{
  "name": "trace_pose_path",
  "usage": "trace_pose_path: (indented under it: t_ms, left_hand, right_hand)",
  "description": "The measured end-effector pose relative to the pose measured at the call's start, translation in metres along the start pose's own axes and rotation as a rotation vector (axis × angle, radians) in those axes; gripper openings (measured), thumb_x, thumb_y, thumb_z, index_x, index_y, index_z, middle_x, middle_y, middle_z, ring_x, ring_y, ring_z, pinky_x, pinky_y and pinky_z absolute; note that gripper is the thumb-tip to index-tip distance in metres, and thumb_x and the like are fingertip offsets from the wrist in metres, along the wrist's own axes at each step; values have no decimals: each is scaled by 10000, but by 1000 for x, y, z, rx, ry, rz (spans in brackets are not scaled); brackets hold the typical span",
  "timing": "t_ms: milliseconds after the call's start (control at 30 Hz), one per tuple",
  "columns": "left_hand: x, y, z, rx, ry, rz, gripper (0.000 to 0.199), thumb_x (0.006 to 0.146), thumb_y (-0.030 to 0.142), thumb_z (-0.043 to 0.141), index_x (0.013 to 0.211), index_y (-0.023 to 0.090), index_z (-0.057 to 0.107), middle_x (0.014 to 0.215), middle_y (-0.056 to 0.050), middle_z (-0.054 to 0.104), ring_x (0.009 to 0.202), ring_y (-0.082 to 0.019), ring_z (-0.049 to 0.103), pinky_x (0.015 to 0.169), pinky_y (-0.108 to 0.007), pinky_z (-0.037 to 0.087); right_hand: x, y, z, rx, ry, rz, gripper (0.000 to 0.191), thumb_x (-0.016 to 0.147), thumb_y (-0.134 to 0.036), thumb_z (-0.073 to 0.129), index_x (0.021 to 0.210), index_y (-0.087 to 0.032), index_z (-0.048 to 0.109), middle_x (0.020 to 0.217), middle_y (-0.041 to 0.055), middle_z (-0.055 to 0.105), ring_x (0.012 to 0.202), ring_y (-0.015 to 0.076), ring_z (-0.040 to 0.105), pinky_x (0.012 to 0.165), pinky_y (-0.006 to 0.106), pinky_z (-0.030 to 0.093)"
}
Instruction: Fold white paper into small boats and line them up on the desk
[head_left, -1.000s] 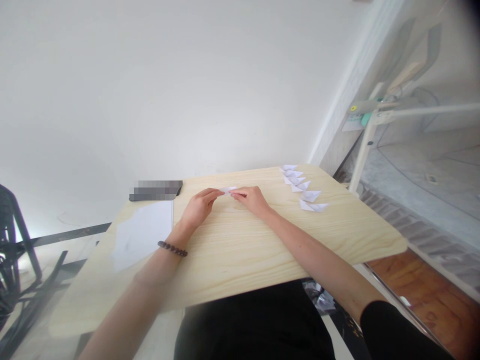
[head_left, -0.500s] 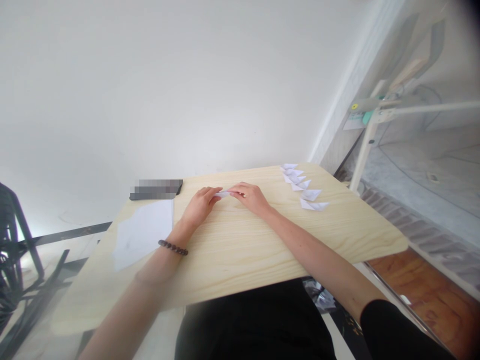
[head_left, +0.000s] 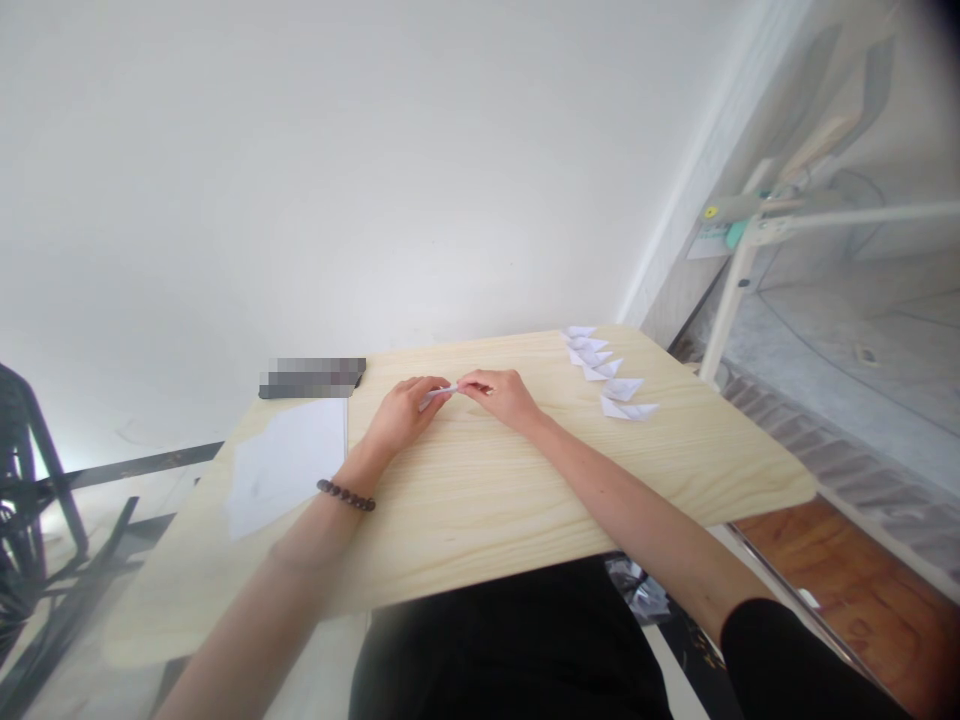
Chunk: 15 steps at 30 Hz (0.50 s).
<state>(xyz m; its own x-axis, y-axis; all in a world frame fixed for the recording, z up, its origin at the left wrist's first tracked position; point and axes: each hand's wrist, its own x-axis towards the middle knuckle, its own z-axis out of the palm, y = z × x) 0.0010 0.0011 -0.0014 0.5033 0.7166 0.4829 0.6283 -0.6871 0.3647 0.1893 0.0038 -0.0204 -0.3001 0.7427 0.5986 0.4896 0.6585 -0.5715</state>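
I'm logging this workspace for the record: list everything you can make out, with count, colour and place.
table: one, pale wood, centre
held paper: one, white, between both hands
folded paper shapes: several overlapping, exact count unclear, white, far right of tabletop
paper sheets: count unclear, white, left on tabletop
pixelated flat object: one, dark, far left of tabletop
wall: one, whitish, behind table
metal frame: one, white, right of table
chair-like frame: one, dark, far left
shiny crumpled item: one, silvery, below table's near edge
wooden surface: one, reddish brown, lower right
beaded bracelet: one, dark brown, left wrist
clothing: black, bottom
left hand: one, bare, holding paper's left end
right hand: one, bare, fingers at its right end
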Motion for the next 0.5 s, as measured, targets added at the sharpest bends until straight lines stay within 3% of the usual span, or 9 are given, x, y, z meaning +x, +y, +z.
trace_pose_path:
  t_ms: [300,500]
  left_hand:
    - [-1,4,-1,-129,54,-125,276,789,403,463,924,177,546,835,-24,627,697,-135,560,632,-237,416]
    - [2,-1,0,-33,154,-23,202,767,359,514,838,174,552,847,-50,584,809,-163,518,692,-275,414]
  right_hand:
    - [1,-5,3,61,23,49,193,765,-335,509,855,-190,598,787,11,648,710,102,595,664,205,462]
    - [0,-3,4,115,59,93,183,776,-324,486,848,-184,578,782,12,648,687,100,611,651,212,484]
